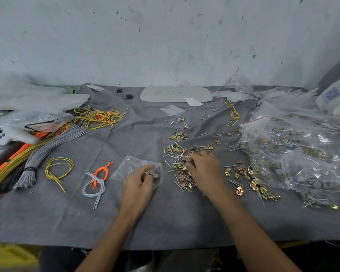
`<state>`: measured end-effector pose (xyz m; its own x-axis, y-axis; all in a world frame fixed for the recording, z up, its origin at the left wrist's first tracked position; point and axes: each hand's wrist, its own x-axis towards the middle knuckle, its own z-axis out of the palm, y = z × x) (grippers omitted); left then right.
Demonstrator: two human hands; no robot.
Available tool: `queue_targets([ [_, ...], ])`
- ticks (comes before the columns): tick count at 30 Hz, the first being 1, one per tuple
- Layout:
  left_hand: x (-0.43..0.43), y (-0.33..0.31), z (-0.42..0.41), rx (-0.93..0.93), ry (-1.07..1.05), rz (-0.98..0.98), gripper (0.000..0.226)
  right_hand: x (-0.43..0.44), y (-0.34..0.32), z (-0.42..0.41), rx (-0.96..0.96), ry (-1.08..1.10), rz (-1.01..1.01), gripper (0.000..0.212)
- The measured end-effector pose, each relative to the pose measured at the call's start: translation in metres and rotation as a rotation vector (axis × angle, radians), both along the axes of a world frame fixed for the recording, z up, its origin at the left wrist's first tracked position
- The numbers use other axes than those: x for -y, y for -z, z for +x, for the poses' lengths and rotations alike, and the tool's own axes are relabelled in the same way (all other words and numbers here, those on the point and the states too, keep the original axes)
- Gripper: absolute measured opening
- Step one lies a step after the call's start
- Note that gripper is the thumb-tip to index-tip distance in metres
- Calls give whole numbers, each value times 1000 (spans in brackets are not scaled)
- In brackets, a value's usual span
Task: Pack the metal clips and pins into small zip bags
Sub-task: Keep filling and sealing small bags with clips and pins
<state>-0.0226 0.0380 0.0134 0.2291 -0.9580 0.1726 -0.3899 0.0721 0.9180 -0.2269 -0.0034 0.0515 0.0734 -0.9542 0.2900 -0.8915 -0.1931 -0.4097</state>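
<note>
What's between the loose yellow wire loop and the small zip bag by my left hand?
Between the yellow wire loop and small zip bag lies a bundle of grey and orange cords, per the head view.

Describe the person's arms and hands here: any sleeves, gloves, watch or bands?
No gloves: the left hand and right hand are bare. The left forearm and right forearm are uncovered down to the frame's lower edge, so no sleeve or cuff shows. No watch, bracelet or marking is visible on either wrist. Rings cannot be told.
</note>
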Motion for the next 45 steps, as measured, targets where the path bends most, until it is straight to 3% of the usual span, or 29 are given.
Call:
queue_targets([
  [6, 0, 3, 1, 31, -6, -12, 42, -24, -2, 30, 389, -149, -21, 17],
  [10, 1, 2, 1, 47, -4, -11, 45, -37, 12, 63, 369, -280, 54, 20],
  [17, 0, -1, 0, 44, -22, -3, 47, -31, 19, 88, 240, -218, 90, 30],
  [23, -2, -2, -1, -12, -9, 8, 44, -43, 31, 81, 542, -124, -37, 19],
  [34, -3, -4, -2, -13, -8, 4, 43, -45, 27, 79, 567, -153, -1, 7],
  [37, -5, -6, -2, 31, -27, 23, 46, -48, 24, 78, 454, -211, 13, 21],
  [45, -25, -14, -8, 296, -134, 7, 47, -51, 26, 75, 726, -22, -157, 11],
])
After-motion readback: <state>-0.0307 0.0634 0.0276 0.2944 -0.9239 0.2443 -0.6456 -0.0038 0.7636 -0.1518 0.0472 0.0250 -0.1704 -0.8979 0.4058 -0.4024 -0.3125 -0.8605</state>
